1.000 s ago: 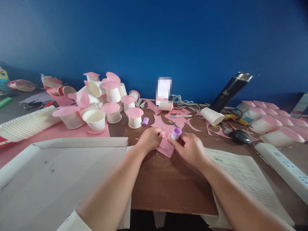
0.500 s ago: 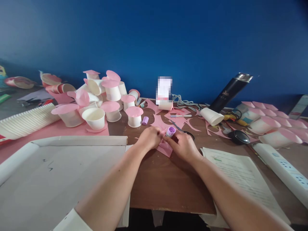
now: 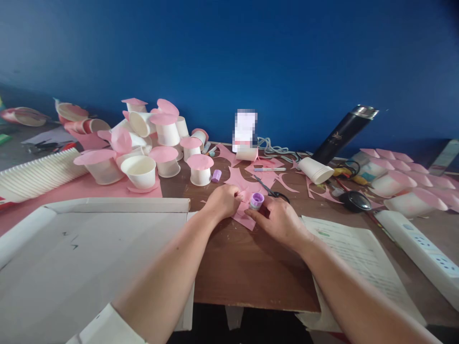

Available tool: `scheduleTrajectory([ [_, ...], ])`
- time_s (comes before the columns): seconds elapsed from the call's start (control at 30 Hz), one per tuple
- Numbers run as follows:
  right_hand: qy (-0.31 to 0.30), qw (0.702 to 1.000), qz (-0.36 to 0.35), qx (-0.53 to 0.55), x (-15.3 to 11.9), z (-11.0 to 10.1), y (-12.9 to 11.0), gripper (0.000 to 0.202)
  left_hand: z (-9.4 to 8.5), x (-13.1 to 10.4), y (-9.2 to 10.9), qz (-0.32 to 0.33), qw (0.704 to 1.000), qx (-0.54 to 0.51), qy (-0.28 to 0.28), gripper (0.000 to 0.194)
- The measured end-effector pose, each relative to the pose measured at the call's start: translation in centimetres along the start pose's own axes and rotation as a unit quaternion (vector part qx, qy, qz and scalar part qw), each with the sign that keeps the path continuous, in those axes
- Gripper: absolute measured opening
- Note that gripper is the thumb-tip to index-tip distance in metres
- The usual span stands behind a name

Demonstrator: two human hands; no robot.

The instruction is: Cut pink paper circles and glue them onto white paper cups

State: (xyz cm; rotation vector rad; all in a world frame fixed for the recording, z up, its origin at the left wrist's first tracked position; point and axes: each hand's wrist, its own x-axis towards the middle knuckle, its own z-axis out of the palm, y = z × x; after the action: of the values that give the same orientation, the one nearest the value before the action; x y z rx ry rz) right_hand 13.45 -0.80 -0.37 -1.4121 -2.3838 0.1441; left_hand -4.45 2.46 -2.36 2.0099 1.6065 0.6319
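Observation:
Between finger and thumb, my right hand (image 3: 283,220) grips a purple glue stick (image 3: 256,200), its uncapped purple end tilted up toward me. My left hand (image 3: 225,200) is closed in a pinch on a piece of pink paper (image 3: 245,220) just left of the glue stick. Part of that paper is covered by the fingers. A purple cap (image 3: 216,176) lies on the table beyond my left hand. Scissors (image 3: 276,193) with dark handles rest among pink paper scraps (image 3: 234,177) past my right hand.
Paper cups topped with pink discs (image 3: 200,165) crowd the left, beside a stack of white cups (image 3: 39,174) and a white box lid (image 3: 118,253). To the right are a black flask (image 3: 344,134), a power strip (image 3: 423,243) and a written sheet (image 3: 358,263). A phone (image 3: 245,129) stands behind.
My right hand and the glue stick have shifted slightly right and down, away from my left fingers. The left hand still pinches the pink paper. The view has moved a little.

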Motion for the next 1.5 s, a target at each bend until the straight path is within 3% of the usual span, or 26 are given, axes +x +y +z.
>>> scheduleTrajectory([
  [0.17, 0.021, 0.999, 0.012, -0.029, 0.0, 0.0, 0.0, 0.037, 0.0, 0.0, 0.0, 0.008, 1.000, -0.001, 0.001, 0.024],
  [0.4, 0.157, 0.973, 0.086, 0.143, -0.4, -1.1, 0.1, 0.033, 0.1, 0.1, 0.0, -0.018, 1.000, -0.006, -0.004, 0.025],
  [0.57, 0.125, 0.973, 0.070, 0.179, -0.3, -0.9, 0.0, 0.029, -0.1, -0.1, 0.3, -0.018, 1.000, 0.005, 0.002, 0.027],
  [0.9, 0.035, 0.994, 0.054, 0.091, 0.7, 1.2, 0.0, 0.034, 0.0, 0.0, 0.0, -0.005, 1.000, 0.010, 0.004, 0.026],
  [1.03, 0.052, 0.994, 0.051, 0.084, 0.4, 0.6, 0.2, 0.035, 0.0, -0.1, 0.1, -0.003, 1.000, 0.002, 0.003, 0.027],
  [1.2, 0.164, 0.962, 0.113, 0.185, 0.1, -0.3, 0.8, 0.036, -0.3, -0.3, 0.3, -0.022, 1.000, -0.007, -0.008, 0.023],
  [1.5, 0.078, 0.987, 0.067, 0.122, 1.2, 1.6, 0.5, 0.039, -0.2, -0.1, 0.1, -0.015, 1.000, -0.002, -0.008, 0.029],
])
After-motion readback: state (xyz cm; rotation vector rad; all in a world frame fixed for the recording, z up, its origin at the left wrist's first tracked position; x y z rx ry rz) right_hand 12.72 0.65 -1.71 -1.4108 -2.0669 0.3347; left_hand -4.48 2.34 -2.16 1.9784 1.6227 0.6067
